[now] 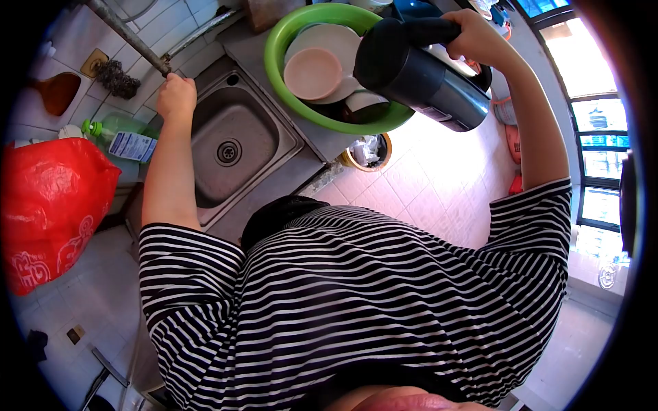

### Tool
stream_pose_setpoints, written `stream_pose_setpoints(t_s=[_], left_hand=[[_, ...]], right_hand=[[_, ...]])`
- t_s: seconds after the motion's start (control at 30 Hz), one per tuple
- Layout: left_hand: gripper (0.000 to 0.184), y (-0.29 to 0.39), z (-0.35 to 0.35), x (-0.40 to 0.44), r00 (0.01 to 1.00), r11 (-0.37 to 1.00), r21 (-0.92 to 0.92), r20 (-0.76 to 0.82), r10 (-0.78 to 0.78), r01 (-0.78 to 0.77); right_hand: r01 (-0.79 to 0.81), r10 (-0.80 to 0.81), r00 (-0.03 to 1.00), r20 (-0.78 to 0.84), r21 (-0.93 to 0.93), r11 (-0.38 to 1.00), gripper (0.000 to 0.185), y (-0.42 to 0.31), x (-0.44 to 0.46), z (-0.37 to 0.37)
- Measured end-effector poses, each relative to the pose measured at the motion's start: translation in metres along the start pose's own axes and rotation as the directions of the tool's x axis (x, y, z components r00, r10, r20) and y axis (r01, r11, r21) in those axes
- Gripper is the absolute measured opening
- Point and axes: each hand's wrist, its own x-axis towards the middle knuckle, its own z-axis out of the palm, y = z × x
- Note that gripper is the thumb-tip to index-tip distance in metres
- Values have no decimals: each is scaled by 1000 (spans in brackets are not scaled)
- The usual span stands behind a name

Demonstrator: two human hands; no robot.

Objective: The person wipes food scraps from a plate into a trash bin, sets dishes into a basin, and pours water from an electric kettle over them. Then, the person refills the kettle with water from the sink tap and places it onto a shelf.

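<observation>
My left hand [177, 96] is closed at the lower end of a metal pipe [130, 35] above the sink; the tap it grips there is mostly hidden by the fingers. Below lies a stainless steel sink [236, 140] with a round drain. My right hand [473, 41] is wrapped round the handle of a black kettle [411, 75]. The kettle is tilted over the right side of a green basin [291, 103]. Inside the basin are a pale pink bowl [312, 73] and several other dishes, partly hidden by the kettle.
At the left hang a red plastic bag [55, 205] and a wire scourer [118, 79]. A green-capped bottle [127, 140] stands beside the sink. A bin with rubbish [368, 152] is on the tiled floor [418, 185]. Windows [596, 123] line the right.
</observation>
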Motion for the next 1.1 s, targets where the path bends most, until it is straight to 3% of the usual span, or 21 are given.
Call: stream_pose_setpoints(t_s=[0.17, 0.23, 0.43, 0.47, 0.53, 0.63, 0.87, 1.1], left_hand=[[35, -2, 5, 3, 1000, 1000, -10, 9, -7, 7], [35, -3, 6, 4, 1000, 1000, -11, 12, -8, 8], [35, -3, 5, 2, 1000, 1000, -17, 0, -3, 3], [35, -2, 3, 1, 1000, 1000, -14, -13, 7, -7], [35, -1, 1, 0, 1000, 1000, -12, -3, 3, -3], [35, -1, 0, -1, 1000, 1000, -14, 6, -3, 3], [34, -4, 6, 2, 1000, 1000, -28, -9, -9, 8], [33, -5, 7, 2, 1000, 1000, -29, -26, -2, 1]], right_hand=[[5, -5, 1000, 3, -60, 998, 40, -19, 7, -6], [-50, 58, 994, 93, -88, 995, 27, -40, 2, -19], [-127, 148, 985, 92, -198, 972, 24, -56, 10, -18], [-126, 147, 985, 92, -199, 972, 24, -55, 11, -17], [17, -2, 996, 84, -181, 983, 22, -53, 14, -16], [-24, 48, 993, 108, -211, 977, 22, -61, 17, -15], [26, -1, 995, 99, -252, 967, 22, -66, 27, -15], [40, -17, 993, 119, -193, 980, 24, -68, 32, -17]])
